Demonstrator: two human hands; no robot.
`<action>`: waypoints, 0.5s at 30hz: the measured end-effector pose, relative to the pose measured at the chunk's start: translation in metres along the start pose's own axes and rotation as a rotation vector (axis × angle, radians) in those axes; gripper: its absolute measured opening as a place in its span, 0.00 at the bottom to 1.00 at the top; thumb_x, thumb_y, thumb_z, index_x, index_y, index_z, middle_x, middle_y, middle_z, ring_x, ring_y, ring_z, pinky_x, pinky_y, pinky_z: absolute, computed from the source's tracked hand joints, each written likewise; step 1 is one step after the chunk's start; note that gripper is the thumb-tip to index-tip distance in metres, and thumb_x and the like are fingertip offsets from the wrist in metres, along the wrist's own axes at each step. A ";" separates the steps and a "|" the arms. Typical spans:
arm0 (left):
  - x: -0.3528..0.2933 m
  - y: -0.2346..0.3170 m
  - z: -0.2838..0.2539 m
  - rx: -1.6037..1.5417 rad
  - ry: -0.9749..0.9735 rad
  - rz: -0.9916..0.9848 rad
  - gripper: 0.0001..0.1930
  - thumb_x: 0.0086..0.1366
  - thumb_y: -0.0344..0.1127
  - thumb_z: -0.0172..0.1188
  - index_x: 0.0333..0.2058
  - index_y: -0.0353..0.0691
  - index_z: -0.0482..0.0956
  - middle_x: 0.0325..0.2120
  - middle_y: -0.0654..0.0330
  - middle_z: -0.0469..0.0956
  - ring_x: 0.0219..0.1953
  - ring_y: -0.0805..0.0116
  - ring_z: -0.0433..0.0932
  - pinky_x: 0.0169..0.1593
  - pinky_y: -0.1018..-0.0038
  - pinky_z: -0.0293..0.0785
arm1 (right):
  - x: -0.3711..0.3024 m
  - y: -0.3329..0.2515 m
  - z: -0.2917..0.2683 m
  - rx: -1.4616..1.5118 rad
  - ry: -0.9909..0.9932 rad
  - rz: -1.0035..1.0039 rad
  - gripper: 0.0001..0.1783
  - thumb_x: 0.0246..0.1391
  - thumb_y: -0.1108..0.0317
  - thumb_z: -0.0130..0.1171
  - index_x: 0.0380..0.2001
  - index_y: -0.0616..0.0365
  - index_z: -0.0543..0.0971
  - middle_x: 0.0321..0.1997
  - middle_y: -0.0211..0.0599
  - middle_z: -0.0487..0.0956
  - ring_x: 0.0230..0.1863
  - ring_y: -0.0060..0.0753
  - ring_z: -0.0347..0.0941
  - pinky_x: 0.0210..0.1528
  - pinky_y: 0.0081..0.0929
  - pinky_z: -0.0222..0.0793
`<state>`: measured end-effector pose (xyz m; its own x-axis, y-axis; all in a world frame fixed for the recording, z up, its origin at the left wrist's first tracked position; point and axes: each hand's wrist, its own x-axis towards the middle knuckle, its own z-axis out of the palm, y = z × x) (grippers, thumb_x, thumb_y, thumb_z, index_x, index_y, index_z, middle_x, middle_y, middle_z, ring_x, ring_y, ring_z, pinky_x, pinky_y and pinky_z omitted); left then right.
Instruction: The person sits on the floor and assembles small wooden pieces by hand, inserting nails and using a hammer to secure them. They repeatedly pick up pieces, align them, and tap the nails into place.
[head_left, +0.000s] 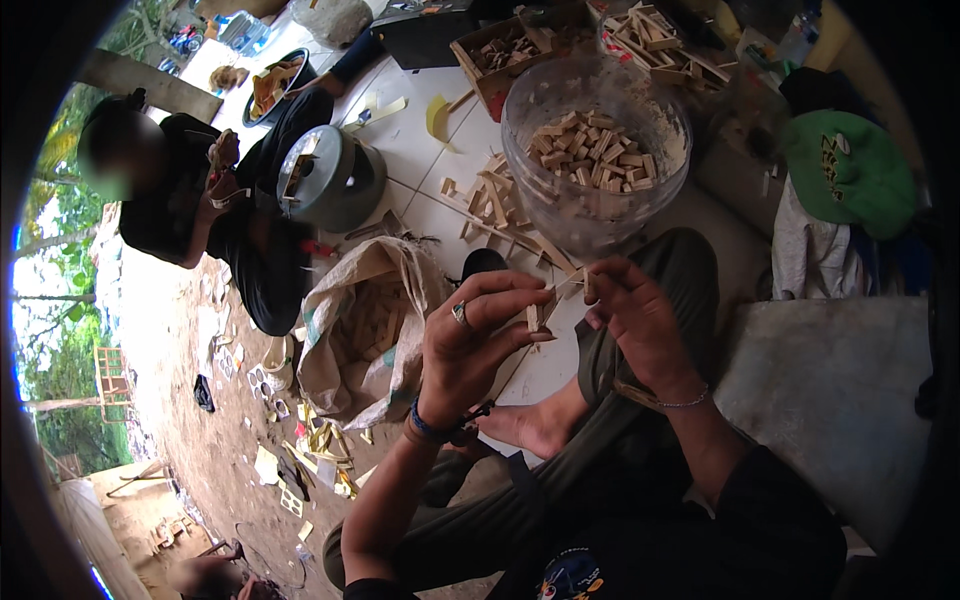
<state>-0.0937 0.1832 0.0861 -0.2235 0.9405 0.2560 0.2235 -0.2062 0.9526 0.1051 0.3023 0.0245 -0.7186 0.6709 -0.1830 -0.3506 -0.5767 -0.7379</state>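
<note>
My left hand [468,335], a ring on one finger, pinches a small wooden block [534,317] between thumb and fingertips. Close beside it, my right hand [640,325] grips another small wooden block [589,287]. A short gap separates the two blocks; a thin pale line shows there, too fine to identify. Beyond my hands stands a clear plastic tub [520,190] with many small wooden blocks [600,150] inside. Wooden sticks and offcuts [492,200] lie heaped on the floor beside the tub. Left of my left hand, an open woven sack [325,335] holds more wooden pieces [372,318].
A person [180,180] in dark clothes sits at the far left, beside a grey round container [345,180]. Wooden boxes [480,85] of scraps stand at the back. A green cap [845,165] hangs at right. Scraps [325,450] litter the ground at lower left.
</note>
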 end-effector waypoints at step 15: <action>-0.012 -0.040 0.025 -1.502 0.704 -0.583 0.19 0.80 0.42 0.57 0.59 0.36 0.75 0.55 0.54 0.81 0.54 0.64 0.83 0.52 0.75 0.87 | -0.004 -0.004 0.014 0.163 -0.034 -0.019 0.13 0.71 0.67 0.62 0.54 0.57 0.78 0.46 0.33 0.85 0.47 0.24 0.81 0.42 0.22 0.71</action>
<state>-0.0761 0.1873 0.0411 -0.3700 0.7744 -0.5132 -0.9269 -0.3455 0.1469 0.1013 0.2956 0.0372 -0.7299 0.6678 -0.1460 -0.4552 -0.6342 -0.6250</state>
